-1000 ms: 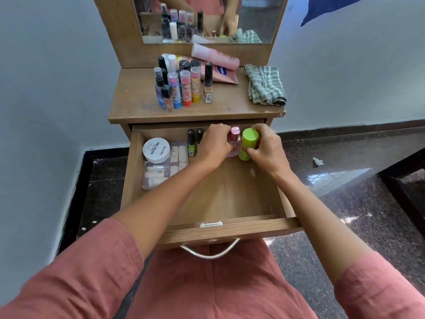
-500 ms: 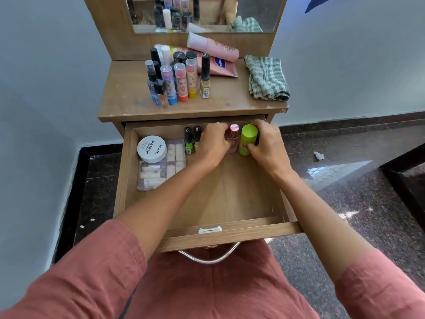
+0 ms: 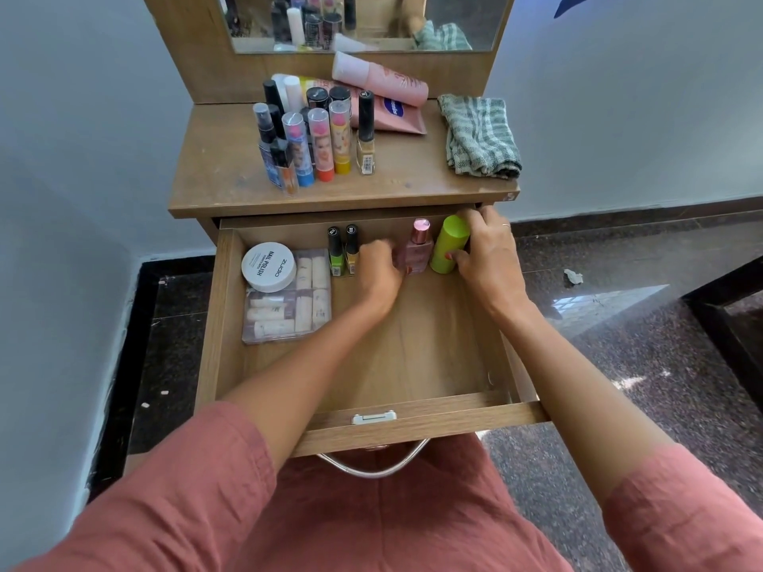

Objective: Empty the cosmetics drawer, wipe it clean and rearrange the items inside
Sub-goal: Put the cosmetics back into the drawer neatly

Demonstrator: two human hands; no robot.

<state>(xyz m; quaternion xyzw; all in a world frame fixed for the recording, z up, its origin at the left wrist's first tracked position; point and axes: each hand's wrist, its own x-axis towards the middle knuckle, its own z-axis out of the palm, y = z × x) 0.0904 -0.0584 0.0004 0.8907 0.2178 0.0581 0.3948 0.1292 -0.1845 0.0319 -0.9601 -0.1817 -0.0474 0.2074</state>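
The wooden drawer (image 3: pixel 413 423) is pulled open over my lap. At its back wall stand two small nail polish bottles (image 3: pixel 342 251), a pink bottle with a rose cap (image 3: pixel 417 247) and a lime green container (image 3: pixel 448 245). My left hand (image 3: pixel 377 274) curls against the pink bottle's left side, thumb on its base. My right hand (image 3: pixel 489 258) wraps the green container in the back right corner. A white round jar (image 3: pixel 268 266) sits on a clear box of small tubes (image 3: pixel 293 307) at the left.
On the dresser top (image 3: pixel 223 175) stand several lip balms, sprays and bottles (image 3: pixel 309 142), with pink tubes (image 3: pixel 380 82) behind and a folded green checked cloth (image 3: pixel 479 136) at the right. A mirror (image 3: pixel 454 14) rises behind. The drawer's metal handle (image 3: pixel 371 470) hangs near my lap.
My left hand has slid left, uncovering more of the pink bottle. My right hand has kept hold of the green container at the drawer's back.
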